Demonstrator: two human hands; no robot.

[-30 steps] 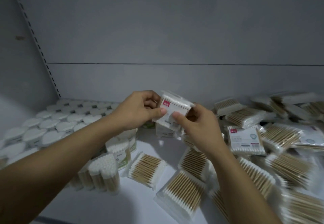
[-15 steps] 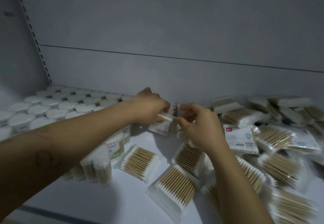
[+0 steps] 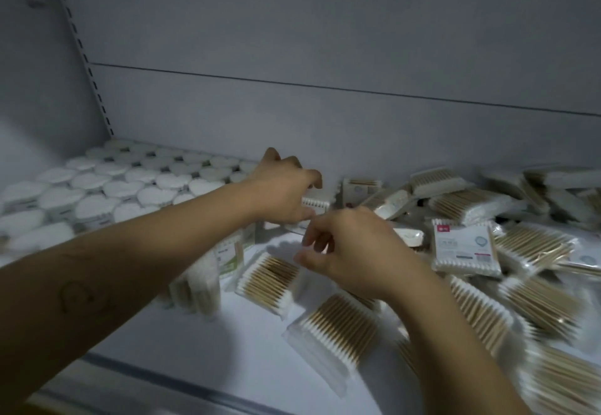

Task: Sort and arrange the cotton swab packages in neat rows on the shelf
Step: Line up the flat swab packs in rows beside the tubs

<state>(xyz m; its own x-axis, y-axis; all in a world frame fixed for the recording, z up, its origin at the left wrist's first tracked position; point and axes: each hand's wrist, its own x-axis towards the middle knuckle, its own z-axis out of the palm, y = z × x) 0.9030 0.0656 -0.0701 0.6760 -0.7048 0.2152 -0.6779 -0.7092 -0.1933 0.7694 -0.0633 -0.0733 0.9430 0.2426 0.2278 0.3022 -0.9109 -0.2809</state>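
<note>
My left hand (image 3: 283, 193) reaches to the back of the white shelf (image 3: 182, 346) and grips a flat cotton swab package (image 3: 314, 205) that stands on edge near the back wall. To its right another package (image 3: 361, 187) stands upright against the wall. My right hand (image 3: 354, 252) hovers just in front, fingers loosely curled and holding nothing. Below my hands, flat packs of wooden-stick swabs (image 3: 268, 279) (image 3: 341, 327) lie loose. A pack with a red-cornered label (image 3: 461, 248) lies face up to the right.
Rows of round tubs with white lids (image 3: 107, 187) fill the left of the shelf, with taller clear tubs (image 3: 198, 281) at their front edge. A jumbled pile of swab packs (image 3: 533, 252) covers the right side. A slotted upright (image 3: 84, 57) runs up the back left corner.
Both hands lowered the labelled package from mid-air toward the back wall. My right hand has let go and drawn back; the left still holds the package there.
</note>
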